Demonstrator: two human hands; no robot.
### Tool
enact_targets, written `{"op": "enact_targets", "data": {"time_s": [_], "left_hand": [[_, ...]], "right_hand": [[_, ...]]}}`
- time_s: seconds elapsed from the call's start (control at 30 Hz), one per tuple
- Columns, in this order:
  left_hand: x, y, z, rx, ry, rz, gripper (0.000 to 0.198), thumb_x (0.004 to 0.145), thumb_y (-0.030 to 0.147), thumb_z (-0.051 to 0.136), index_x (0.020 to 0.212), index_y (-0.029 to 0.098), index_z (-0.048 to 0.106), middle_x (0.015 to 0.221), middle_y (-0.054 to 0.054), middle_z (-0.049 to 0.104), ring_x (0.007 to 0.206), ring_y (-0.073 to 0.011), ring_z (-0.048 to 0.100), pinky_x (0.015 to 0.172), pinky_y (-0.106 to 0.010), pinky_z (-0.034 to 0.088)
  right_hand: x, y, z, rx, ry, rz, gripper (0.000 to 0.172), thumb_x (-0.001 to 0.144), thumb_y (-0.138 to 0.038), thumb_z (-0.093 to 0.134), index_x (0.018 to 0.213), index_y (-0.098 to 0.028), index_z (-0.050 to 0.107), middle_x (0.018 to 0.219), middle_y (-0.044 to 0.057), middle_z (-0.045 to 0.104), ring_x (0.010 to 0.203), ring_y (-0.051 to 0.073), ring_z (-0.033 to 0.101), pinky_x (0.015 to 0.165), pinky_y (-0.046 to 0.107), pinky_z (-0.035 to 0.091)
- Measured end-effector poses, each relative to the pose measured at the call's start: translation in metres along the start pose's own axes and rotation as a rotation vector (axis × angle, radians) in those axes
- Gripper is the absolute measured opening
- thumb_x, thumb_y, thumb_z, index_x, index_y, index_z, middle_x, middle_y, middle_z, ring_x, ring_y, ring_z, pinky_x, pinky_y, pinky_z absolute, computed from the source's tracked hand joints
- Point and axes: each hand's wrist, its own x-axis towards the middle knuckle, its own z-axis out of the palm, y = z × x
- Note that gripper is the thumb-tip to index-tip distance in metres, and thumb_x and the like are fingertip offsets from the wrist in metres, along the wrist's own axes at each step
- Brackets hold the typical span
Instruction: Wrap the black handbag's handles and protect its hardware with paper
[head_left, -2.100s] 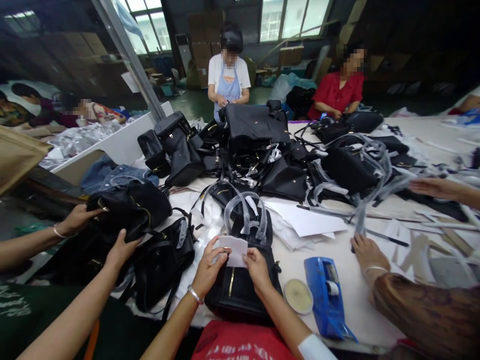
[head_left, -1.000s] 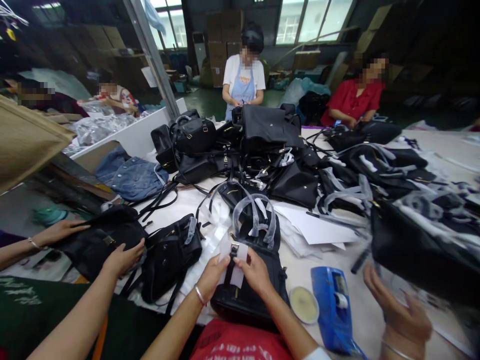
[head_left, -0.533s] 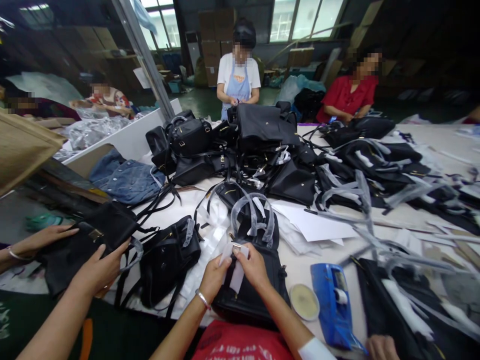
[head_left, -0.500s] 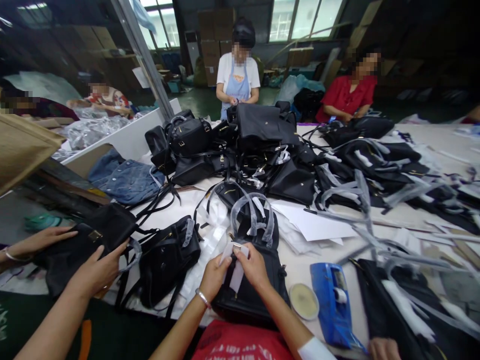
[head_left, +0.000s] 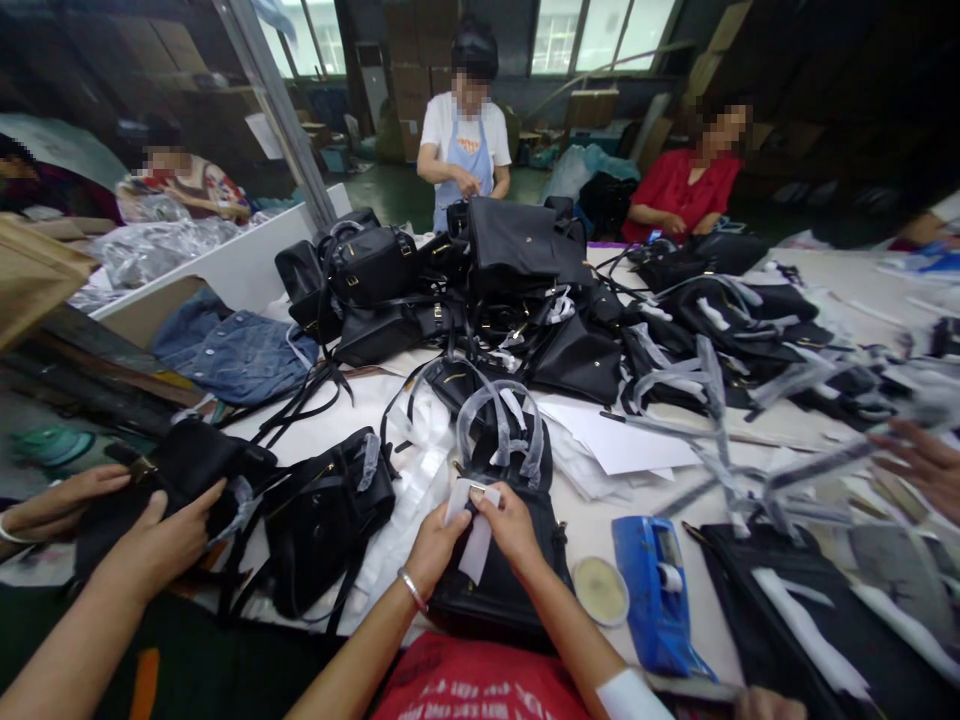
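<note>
A black backpack (head_left: pixel 491 605) lies on the table in front of me, its handles (head_left: pixel 501 432) wrapped in clear film. My left hand (head_left: pixel 439 540) wears a bracelet and pinches one side of a white strip (head_left: pixel 474 553) at the metal clasp on the bag. From the other side my right hand (head_left: pixel 511 522) closes on the same strip, its thumb beside the clasp. The strip's lower end hangs down over the bag's front. How it sits behind the clasp is hidden by my fingers.
A blue tape dispenser (head_left: pixel 651 600) and a round tin (head_left: pixel 601 591) stand at my right. Black bags (head_left: pixel 517 250) are heaped ahead, near white paper sheets (head_left: pixel 626 440). At left a co-worker's hands (head_left: pixel 154 545) hold a black bag; another person's hand (head_left: pixel 926 465) reaches in at right.
My hands stay at the clasp with the strip. The view shifts slightly. At right, a co-worker's hand has come into view beside film-wrapped straps; the left co-worker's bag has its flap lifted.
</note>
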Motion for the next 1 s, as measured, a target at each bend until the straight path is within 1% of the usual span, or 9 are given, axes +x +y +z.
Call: {"op": "enact_targets", "data": {"time_s": [0.13,0.27,0.43,0.5,0.6,0.7,0.87,0.93,1.0], "left_hand": [[0.002,-0.001,-0.003,-0.037,-0.031,-0.043,0.047,0.078,0.043,0.059,0.114,0.013,0.061,0.097,-0.008,0.069,0.086,-0.0228,0.064,0.075,-0.031,0.049],[0.003,-0.002,-0.002,-0.095,0.017,-0.039,0.044,0.077,0.041,0.061,0.111,0.013,0.062,0.098,-0.008,0.069,0.087,-0.0218,0.063,0.076,-0.03,0.048],[0.0,0.004,-0.005,-0.19,0.07,-0.028,0.045,0.076,0.042,0.062,0.108,0.011,0.062,0.089,-0.009,0.069,0.076,-0.0195,0.063,0.069,-0.029,0.049],[-0.002,0.007,-0.005,-0.21,0.033,-0.039,0.047,0.075,0.044,0.062,0.107,0.009,0.061,0.082,-0.008,0.069,0.068,-0.0182,0.062,0.065,-0.029,0.049],[-0.003,0.009,-0.004,-0.172,-0.074,-0.05,0.048,0.08,0.045,0.055,0.113,0.01,0.056,0.073,-0.006,0.066,0.059,-0.0158,0.06,0.057,-0.027,0.048],[-0.001,0.01,-0.007,-0.019,-0.136,-0.002,0.044,0.086,0.043,0.045,0.119,0.014,0.049,0.073,-0.004,0.064,0.056,-0.0157,0.06,0.054,-0.027,0.047],[0.001,0.013,-0.011,0.396,-0.024,0.207,0.027,0.084,0.038,0.048,0.1,0.019,0.059,0.071,-0.004,0.061,0.069,-0.0194,0.062,0.067,-0.029,0.046],[-0.001,0.015,-0.006,0.279,-0.054,0.158,0.03,0.085,0.04,0.045,0.103,0.019,0.058,0.077,-0.005,0.062,0.072,-0.0195,0.062,0.067,-0.03,0.047],[-0.005,0.014,0.001,0.037,-0.103,0.059,0.038,0.087,0.045,0.042,0.112,0.019,0.054,0.09,-0.007,0.064,0.074,-0.0184,0.063,0.066,-0.03,0.049]], "right_hand": [[0.005,0.005,0.004,0.078,-0.008,0.032,0.031,0.076,-0.05,0.059,0.075,-0.018,0.058,0.062,-0.003,0.056,0.055,0.012,0.048,0.051,0.021,0.035],[0.001,-0.003,0.006,0.126,0.014,0.048,0.03,0.074,-0.048,0.063,0.072,-0.018,0.057,0.061,-0.003,0.053,0.054,0.011,0.045,0.048,0.02,0.034],[-0.013,-0.012,-0.007,0.646,-0.31,0.196,0.037,0.078,-0.049,0.061,0.098,-0.018,0.06,0.082,0.004,0.059,0.066,0.012,0.053,0.056,0.023,0.045],[-0.017,-0.009,-0.009,0.756,-0.345,0.245,0.04,0.077,-0.047,0.065,0.104,-0.018,0.06,0.081,0.003,0.059,0.065,0.011,0.054,0.056,0.021,0.045],[-0.015,-0.004,-0.005,0.723,-0.328,0.242,0.04,0.075,-0.044,0.068,0.104,-0.018,0.06,0.06,-0.003,0.052,0.052,0.007,0.047,0.049,0.018,0.037],[-0.008,-0.004,-0.001,0.632,-0.36,0.229,0.039,0.074,-0.046,0.067,0.1,-0.017,0.06,0.053,-0.005,0.049,0.047,0.007,0.043,0.046,0.018,0.034],[0.004,-0.01,-0.005,0.443,-0.283,0.173,0.032,0.071,-0.045,0.067,0.077,-0.016,0.056,0.051,-0.007,0.046,0.043,0.006,0.036,0.043,0.018,0.029],[0.005,-0.011,-0.005,0.373,-0.224,0.155,0.03,0.071,-0.044,0.066,0.07,-0.018,0.051,0.051,-0.007,0.047,0.042,0.006,0.037,0.042,0.018,0.029],[0.004,-0.013,-0.003,0.29,-0.152,0.142,0.03,0.071,-0.044,0.064,0.066,-0.019,0.047,0.051,-0.007,0.048,0.043,0.008,0.041,0.042,0.019,0.03]]}}
